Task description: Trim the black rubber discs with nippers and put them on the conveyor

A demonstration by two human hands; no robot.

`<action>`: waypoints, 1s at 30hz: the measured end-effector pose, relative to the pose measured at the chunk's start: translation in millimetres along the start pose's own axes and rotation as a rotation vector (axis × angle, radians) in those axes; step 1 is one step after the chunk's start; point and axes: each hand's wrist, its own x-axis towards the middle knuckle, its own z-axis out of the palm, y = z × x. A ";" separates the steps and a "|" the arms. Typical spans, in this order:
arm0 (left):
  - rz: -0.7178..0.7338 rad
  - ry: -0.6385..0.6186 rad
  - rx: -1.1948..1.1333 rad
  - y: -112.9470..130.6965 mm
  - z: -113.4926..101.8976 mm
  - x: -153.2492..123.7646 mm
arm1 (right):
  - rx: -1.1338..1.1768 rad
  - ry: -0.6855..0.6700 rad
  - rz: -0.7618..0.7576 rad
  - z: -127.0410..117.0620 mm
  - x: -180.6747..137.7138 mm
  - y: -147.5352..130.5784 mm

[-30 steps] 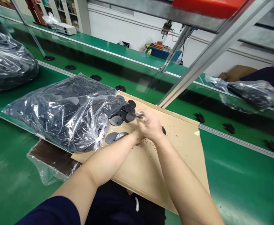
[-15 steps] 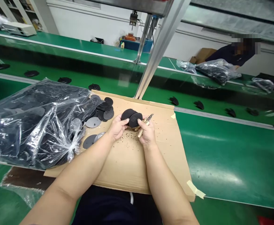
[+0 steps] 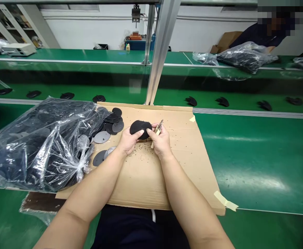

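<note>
Between my two hands are black round discs point(image 3: 140, 129), overlapping one another above the cardboard sheet point(image 3: 138, 186). My left hand point(image 3: 129, 141) is closed on their left side, its thumb lying on top. My right hand point(image 3: 162, 140) pinches the right edge with thumb and fingers. Tucked in that same hand is a pair of nippers point(image 3: 157, 129) with pale yellow handles, jaws pointing up and away. Small dark crumbs lie scattered on the cardboard beneath. Left of my hands, loose discs point(image 3: 102, 137) spill in a pile, some dark, some grey.
A clear plastic bag point(image 3: 42, 141) full of black discs covers the left side. A metal post point(image 3: 158, 58) rises behind the cardboard. Black parts point(image 3: 222, 101) sit spaced along the green conveyor behind. Across it, a person point(image 3: 265, 31) is beside a plastic bag point(image 3: 245, 57).
The discs have slid further over each other and shifted slightly left. My right hand has turned the nippers more upright. The whole view has levelled out.
</note>
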 end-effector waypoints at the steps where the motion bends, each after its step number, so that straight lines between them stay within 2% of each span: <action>1: 0.000 0.011 -0.002 0.1 0.2 -0.1 | 0.004 -0.003 0.012 0.1 0.0 0.7; 5: -0.001 0.041 -0.019 0.8 -2.1 0.9 | -0.024 -0.044 0.020 -0.3 -0.8 3.0; 10: 0.035 -0.019 -0.042 3.2 -3.5 0.9 | -0.034 -0.158 0.014 -2.3 -2.8 3.0; 16: 0.028 -0.039 -0.035 5.5 -2.2 -1.1 | -0.041 -0.136 -0.027 -3.2 -3.3 0.4; 21: 0.027 -0.086 -0.017 4.6 -1.2 -2.3 | -0.043 -0.068 -0.082 -2.4 -2.0 -0.5; 30: 0.027 -0.082 -0.040 3.2 -3.9 0.9 | 0.017 -0.061 -0.004 4.2 -5.8 -2.3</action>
